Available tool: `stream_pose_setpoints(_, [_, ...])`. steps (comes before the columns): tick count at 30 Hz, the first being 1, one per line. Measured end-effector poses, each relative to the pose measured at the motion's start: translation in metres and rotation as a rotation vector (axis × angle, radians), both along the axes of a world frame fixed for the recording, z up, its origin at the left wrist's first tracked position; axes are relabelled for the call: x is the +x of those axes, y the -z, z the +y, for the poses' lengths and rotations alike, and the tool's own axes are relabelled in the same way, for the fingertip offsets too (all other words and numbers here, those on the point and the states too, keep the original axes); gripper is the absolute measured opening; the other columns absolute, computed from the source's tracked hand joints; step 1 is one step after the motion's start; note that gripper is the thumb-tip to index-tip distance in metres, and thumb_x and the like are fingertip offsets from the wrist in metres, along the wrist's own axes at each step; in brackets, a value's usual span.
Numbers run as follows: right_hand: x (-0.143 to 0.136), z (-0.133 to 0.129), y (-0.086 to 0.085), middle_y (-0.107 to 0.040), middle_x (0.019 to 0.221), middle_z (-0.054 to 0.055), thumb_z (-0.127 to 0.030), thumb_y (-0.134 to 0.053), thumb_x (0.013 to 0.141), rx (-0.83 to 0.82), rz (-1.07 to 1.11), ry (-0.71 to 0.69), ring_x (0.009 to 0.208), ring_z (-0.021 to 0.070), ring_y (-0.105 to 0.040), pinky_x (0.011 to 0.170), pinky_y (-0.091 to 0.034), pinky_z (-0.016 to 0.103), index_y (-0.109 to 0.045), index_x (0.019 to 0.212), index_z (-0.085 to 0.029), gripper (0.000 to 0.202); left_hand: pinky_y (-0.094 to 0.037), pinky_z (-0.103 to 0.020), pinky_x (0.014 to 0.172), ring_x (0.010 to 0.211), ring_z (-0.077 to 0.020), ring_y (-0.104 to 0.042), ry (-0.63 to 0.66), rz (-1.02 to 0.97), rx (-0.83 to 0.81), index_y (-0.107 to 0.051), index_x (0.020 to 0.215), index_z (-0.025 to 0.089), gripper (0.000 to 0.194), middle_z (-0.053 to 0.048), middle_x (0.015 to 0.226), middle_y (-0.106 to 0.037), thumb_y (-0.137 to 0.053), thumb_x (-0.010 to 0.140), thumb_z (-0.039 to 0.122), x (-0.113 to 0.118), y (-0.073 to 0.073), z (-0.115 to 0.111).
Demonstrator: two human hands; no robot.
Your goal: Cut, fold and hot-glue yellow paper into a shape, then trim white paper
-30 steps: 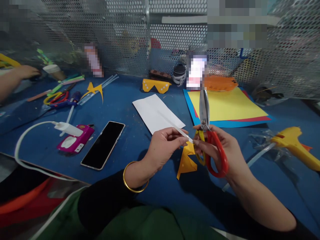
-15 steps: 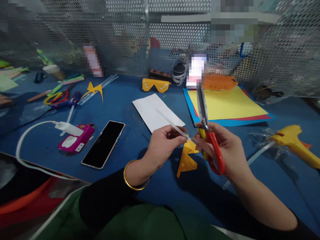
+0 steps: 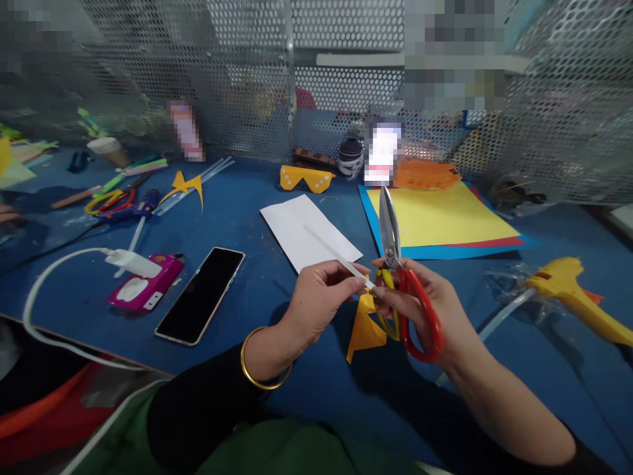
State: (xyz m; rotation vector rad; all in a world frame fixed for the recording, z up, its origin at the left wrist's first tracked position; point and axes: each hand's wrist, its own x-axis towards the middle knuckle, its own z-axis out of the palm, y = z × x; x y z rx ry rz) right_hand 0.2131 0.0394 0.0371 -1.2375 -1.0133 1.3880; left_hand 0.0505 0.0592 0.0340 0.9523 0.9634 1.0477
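Between thumb and fingers, my left hand [image 3: 316,300] pinches a thin white paper strip [image 3: 339,257]. The strip's far end reaches over a white sheet of paper [image 3: 301,224]. My right hand [image 3: 428,297] holds scissors [image 3: 418,310] with one red and one yellow handle, blades pointing up and away from me. Its thumb and finger also meet the near end of the strip, close to my left fingertips. Below the hands lies a folded orange-yellow paper piece [image 3: 366,333], partly covered by them.
Left of my hands are a black-screened phone [image 3: 200,297] and a magenta power socket [image 3: 146,284]. Coloured sheets [image 3: 445,221] lie at back right, a yellow glue gun [image 3: 568,284] at far right. Yellow paper glasses [image 3: 305,179] sit near the mesh wall [image 3: 237,79].
The scissors have tilted a little in my right hand, and the yellow handle shows more. The whole view has shifted slightly. Both hands still meet at the strip.
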Motion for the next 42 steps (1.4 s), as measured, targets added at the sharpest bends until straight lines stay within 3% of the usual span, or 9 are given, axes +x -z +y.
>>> stream_pose_setpoints(5, [0.005,0.001,-0.002,-0.064,0.063,-0.004,-0.031,-0.086,0.068,-0.090,0.065,-0.049,0.050,0.0101,-0.057,0.047,-0.048,0.023,-0.068,0.102,-0.021,0.040,-0.050,-0.024,0.069,0.081,-0.0144,-0.066,0.068,-0.014,0.078,-0.079,0.097,0.022,0.019,-0.004,0.090,-0.075,-0.073,0.079,0.023,-0.005,-0.002,0.002])
stream_pose_setpoints(8, [0.009,0.002,-0.001,-0.059,0.054,-0.004,-0.034,-0.084,0.070,-0.159,0.112,-0.083,0.048,0.0111,-0.055,0.046,-0.046,0.023,-0.069,0.100,-0.021,0.036,-0.051,-0.025,0.071,0.089,-0.0160,-0.067,0.094,-0.034,0.103,-0.078,0.096,0.023,0.017,-0.005,0.101,-0.077,-0.075,0.079,0.024,-0.005,-0.002,0.004])
stream_pose_setpoints(15, [0.010,0.005,-0.003,-0.061,0.057,-0.004,-0.030,-0.087,0.061,-0.223,0.189,-0.084,0.045,0.0087,-0.052,0.043,-0.044,0.021,-0.071,0.090,-0.022,0.034,-0.055,-0.028,0.078,0.087,-0.0173,-0.070,0.095,-0.054,0.133,-0.076,0.084,0.019,0.009,-0.005,0.093,-0.078,-0.079,0.077,0.024,-0.003,-0.005,0.002])
stream_pose_setpoints(22, [0.010,0.006,-0.003,-0.058,0.054,-0.005,-0.031,-0.083,0.065,-0.213,0.154,-0.100,0.045,0.0103,-0.050,0.042,-0.044,0.024,-0.072,0.090,-0.025,0.028,-0.053,-0.032,0.092,0.101,-0.0193,-0.071,0.124,-0.115,0.139,-0.076,0.087,0.018,0.011,-0.006,0.098,-0.078,-0.078,0.076,0.017,-0.003,-0.004,0.001])
stream_pose_setpoints(27, [0.011,0.006,0.000,-0.061,0.062,-0.004,-0.032,-0.084,0.064,-0.219,0.179,-0.109,0.047,0.0098,-0.050,0.042,-0.045,0.025,-0.074,0.089,-0.026,0.028,-0.055,-0.029,0.078,0.076,-0.0138,-0.068,0.049,-0.035,0.104,-0.077,0.077,0.020,0.004,-0.002,0.080,-0.076,-0.080,0.075,0.022,-0.002,-0.006,0.002])
stream_pose_setpoints(33, [0.009,0.000,-0.002,-0.071,0.080,0.000,-0.040,-0.085,0.070,-0.098,0.078,-0.019,0.059,0.0125,-0.062,0.052,-0.051,0.025,-0.069,0.106,-0.025,0.042,-0.050,-0.025,0.066,0.066,-0.0117,-0.063,-0.051,-0.016,0.035,-0.074,0.070,0.017,0.012,-0.001,0.068,-0.071,-0.081,0.072,0.027,0.000,-0.004,0.003])
stream_pose_setpoints(37, [0.005,-0.001,-0.005,-0.070,0.079,0.000,-0.038,-0.090,0.063,-0.004,-0.038,0.028,0.058,0.0137,-0.063,0.053,-0.052,0.028,-0.067,0.105,-0.022,0.050,-0.046,-0.023,0.059,0.061,-0.0105,-0.060,-0.044,-0.008,-0.017,-0.072,0.067,0.016,0.017,-0.001,0.063,-0.069,-0.082,0.071,0.030,-0.001,-0.002,0.003])
stream_pose_setpoints(42, [0.000,-0.002,0.000,-0.065,0.066,-0.003,-0.037,-0.090,0.063,-0.034,-0.042,0.002,0.053,0.0133,-0.061,0.048,-0.049,0.026,-0.067,0.103,-0.021,0.049,-0.046,-0.023,0.057,0.061,-0.0110,-0.060,-0.004,0.011,-0.062,-0.072,0.066,0.015,0.024,-0.003,0.063,-0.069,-0.084,0.069,0.035,-0.001,0.000,0.002])
